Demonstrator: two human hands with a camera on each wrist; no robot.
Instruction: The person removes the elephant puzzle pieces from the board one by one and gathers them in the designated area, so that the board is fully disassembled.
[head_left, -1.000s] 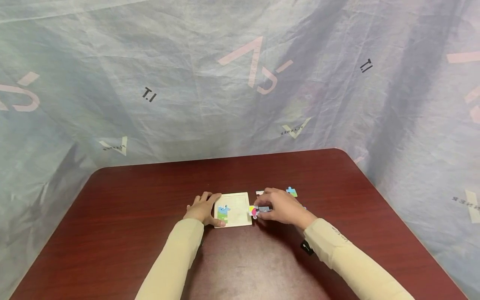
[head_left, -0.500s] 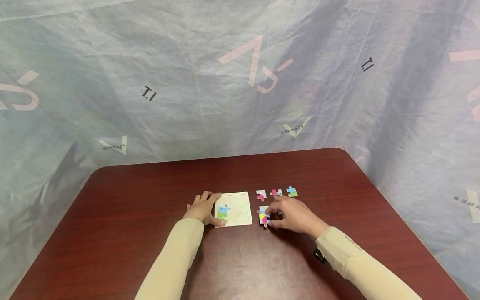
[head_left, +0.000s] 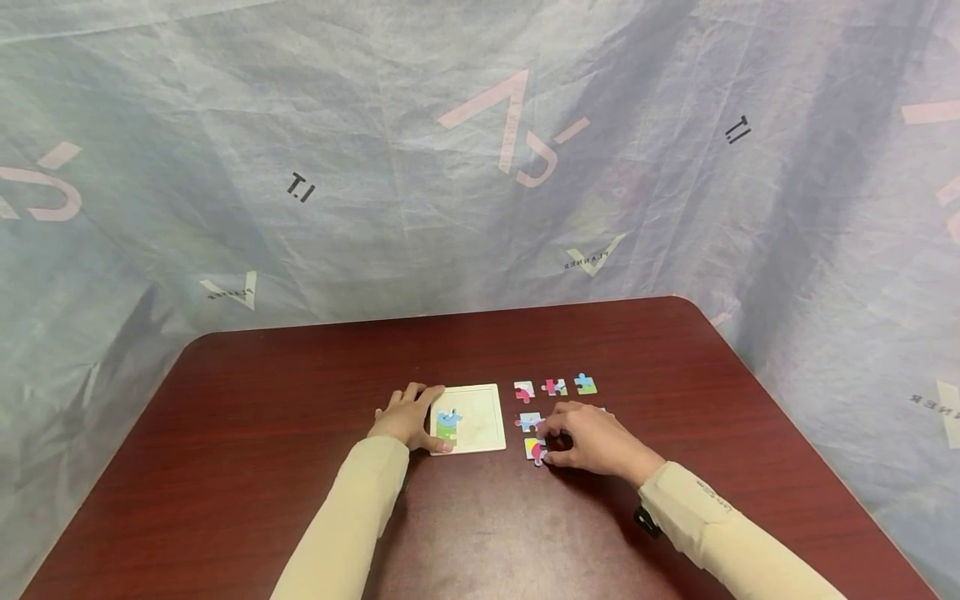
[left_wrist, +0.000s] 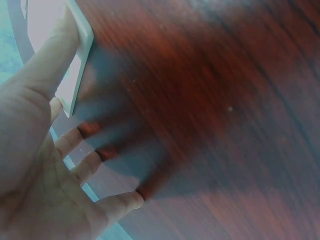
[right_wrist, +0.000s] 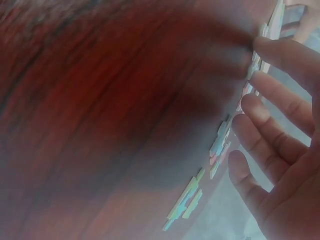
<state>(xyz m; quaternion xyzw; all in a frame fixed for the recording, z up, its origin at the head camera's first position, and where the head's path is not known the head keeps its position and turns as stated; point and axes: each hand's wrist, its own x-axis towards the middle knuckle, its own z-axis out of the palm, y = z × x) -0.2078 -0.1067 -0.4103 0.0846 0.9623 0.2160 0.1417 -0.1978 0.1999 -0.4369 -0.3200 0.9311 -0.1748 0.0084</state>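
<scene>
My left hand (head_left: 405, 419) holds the left side of a pale square puzzle tray (head_left: 482, 417), thumb on the near rim and index finger at the far rim. Joined blue and green puzzle pieces (head_left: 447, 427) fill the tray's lower left. To the right of the tray, my right hand (head_left: 592, 440) pinches a yellow and pink puzzle piece (head_left: 533, 450) at its right edge, at table level. A light blue piece (head_left: 528, 422) lies just beyond it. In the left wrist view, the left thumb (left_wrist: 62, 37) lies over the tray's corner and the other fingers are spread.
A row of loose pieces lies farther back: pink and white (head_left: 523, 390), red (head_left: 555, 387), blue and green (head_left: 585, 384). Another piece (head_left: 606, 411) is partly hidden behind the right hand. The dark red table (head_left: 480, 533) meets a hanging grey cloth (head_left: 405, 167).
My right hand has moved the yellow and pink piece from the tray's right edge rightward and nearer, down to the table below the light blue piece. The left hand has stayed on the tray.
</scene>
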